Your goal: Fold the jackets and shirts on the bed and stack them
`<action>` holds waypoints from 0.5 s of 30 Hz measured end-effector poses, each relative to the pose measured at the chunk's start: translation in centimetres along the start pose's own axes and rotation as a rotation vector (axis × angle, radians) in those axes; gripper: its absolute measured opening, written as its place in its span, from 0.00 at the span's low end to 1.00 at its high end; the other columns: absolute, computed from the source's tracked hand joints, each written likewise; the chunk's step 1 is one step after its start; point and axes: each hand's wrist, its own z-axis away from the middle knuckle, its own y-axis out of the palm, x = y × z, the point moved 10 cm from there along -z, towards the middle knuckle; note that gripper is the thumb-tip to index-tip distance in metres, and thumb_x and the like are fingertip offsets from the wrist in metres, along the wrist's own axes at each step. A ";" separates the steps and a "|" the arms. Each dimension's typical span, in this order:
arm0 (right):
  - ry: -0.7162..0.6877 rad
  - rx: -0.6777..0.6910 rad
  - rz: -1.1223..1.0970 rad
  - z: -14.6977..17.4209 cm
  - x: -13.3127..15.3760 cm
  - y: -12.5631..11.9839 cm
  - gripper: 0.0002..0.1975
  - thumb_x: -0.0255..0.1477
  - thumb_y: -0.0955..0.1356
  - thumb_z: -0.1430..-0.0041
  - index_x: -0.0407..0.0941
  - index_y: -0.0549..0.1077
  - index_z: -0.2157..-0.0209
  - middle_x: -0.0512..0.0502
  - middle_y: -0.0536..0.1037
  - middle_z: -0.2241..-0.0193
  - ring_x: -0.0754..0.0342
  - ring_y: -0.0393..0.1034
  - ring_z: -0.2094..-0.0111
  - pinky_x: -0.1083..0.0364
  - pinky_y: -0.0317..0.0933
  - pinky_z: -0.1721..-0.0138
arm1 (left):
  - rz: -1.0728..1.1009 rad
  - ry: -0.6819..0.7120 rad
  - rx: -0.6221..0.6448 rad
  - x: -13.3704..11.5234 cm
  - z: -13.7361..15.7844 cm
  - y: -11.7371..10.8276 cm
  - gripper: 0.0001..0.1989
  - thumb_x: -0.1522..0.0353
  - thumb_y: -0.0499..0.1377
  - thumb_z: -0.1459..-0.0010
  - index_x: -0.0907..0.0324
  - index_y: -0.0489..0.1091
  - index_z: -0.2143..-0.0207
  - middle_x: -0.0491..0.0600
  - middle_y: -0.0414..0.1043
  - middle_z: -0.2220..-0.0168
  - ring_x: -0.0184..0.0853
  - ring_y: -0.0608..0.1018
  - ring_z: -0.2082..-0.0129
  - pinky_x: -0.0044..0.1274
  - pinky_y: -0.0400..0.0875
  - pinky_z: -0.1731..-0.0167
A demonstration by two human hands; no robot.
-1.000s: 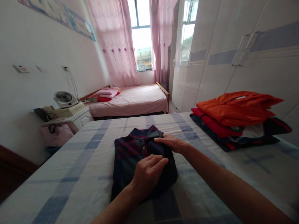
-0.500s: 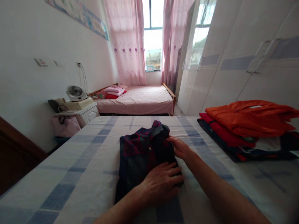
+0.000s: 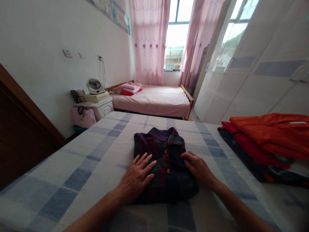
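Note:
A dark collared shirt [image 3: 166,183] with red patterning and a buttoned placket lies folded on the bed, its collar pointing away from me. My left hand [image 3: 138,175] rests flat on the shirt's left side, fingers spread. At the right edge, my right hand [image 3: 198,166] has its fingers curled against the fabric and closed on the side of the shirt. The underside of that grip is hidden.
A stack of folded clothes [image 3: 256,146], topped by an orange garment [image 3: 275,130], sits to the right on the checked bedsheet [image 3: 101,180]. Beyond are a pink bed [image 3: 156,100], a nightstand [image 3: 105,108] with a fan [image 3: 95,85], and a white wardrobe [image 3: 263,42].
My left hand has moved from the shirt's lower right to its left side. My right hand has left the collar for the right edge. The shirt now lies flatter, collar spread; the view has shifted right-to-left.

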 end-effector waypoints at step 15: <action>-0.085 -0.198 0.204 -3.2 2.2 -0.2 0.17 0.32 0.60 0.41 0.47 0.68 0.50 0.43 0.68 0.49 0.48 0.61 0.48 0.47 0.54 0.46 | 0.015 -0.261 -0.123 6.6 -5.0 -0.5 0.21 0.62 0.50 0.39 0.60 0.64 0.45 0.55 0.59 0.40 0.43 0.56 0.38 0.40 0.52 0.41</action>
